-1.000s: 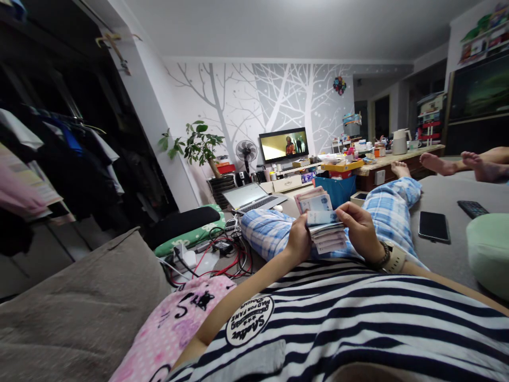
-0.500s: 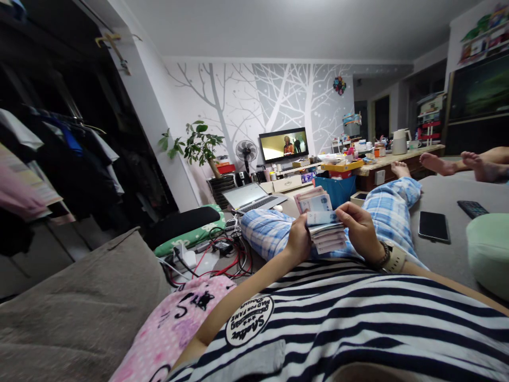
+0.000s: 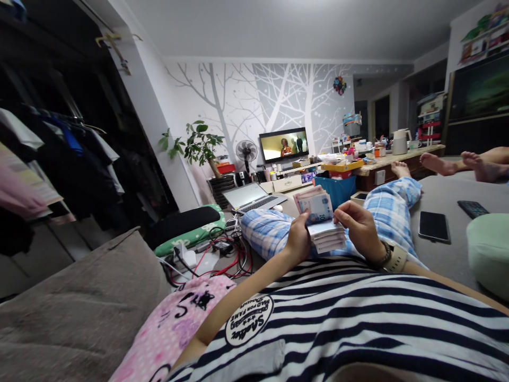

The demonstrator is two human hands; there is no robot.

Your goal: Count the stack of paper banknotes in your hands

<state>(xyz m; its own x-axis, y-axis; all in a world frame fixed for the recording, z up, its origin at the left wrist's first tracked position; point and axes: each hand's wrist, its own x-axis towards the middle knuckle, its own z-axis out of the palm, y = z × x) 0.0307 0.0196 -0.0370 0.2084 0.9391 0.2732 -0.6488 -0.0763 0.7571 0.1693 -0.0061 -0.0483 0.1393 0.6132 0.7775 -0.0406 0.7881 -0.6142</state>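
A thick wad of banknotes [image 3: 327, 237] is folded over in my left hand [image 3: 299, 236], whose fingers are closed round its left side. Above the fold, blue and pinkish notes fan upward, and a blue banknote [image 3: 319, 206] faces me at the front. My right hand [image 3: 360, 228], wearing a watch and a bracelet, has thumb and forefinger pinched at the right edge of that front note. Both hands are over my lap, between knees in blue plaid trousers [image 3: 266, 228].
An open laptop [image 3: 254, 199] lies beyond my left knee, near tangled red and black cables [image 3: 234, 257]. To the right are a phone [image 3: 433, 227], a remote control [image 3: 472, 208] and a green cushion [image 3: 491, 254]. Another person's bare feet [image 3: 441, 163] rest further back.
The note that lay across the front has flipped down onto the lower part of the wad, showing the blue one behind it. My right fingers have shifted slightly left.
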